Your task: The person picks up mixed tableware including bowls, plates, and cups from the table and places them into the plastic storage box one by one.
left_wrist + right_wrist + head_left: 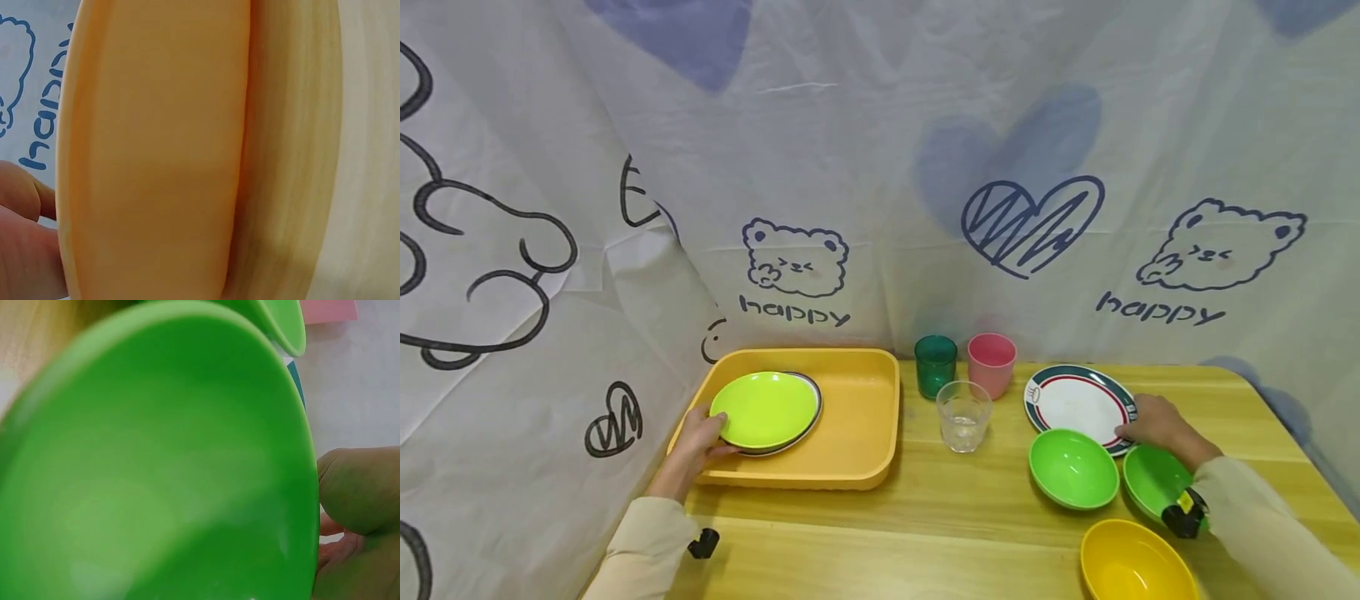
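Note:
At the left, my left hand (698,437) pinches the near left rim of a lime-green plate (767,408), thumb on top. That plate lies over a second plate with a dark rim (814,392), mostly hidden, inside the yellow-orange tray (865,479). My right hand (1159,423) grips the right edge of a white plate (1075,404) with a dark green rim and a red ring. In the right wrist view a green bowl (156,462) covers most of the picture and hides the plate. The tray wall (162,150) fills much of the left wrist view.
A dark green cup (936,371), a pink cup (992,367) and a clear cup (963,421) stand between tray and white plate. In front of that plate are two green bowls, one (1073,469) left of the other (1153,479), and a yellow bowl (1135,562). A printed cloth hangs behind.

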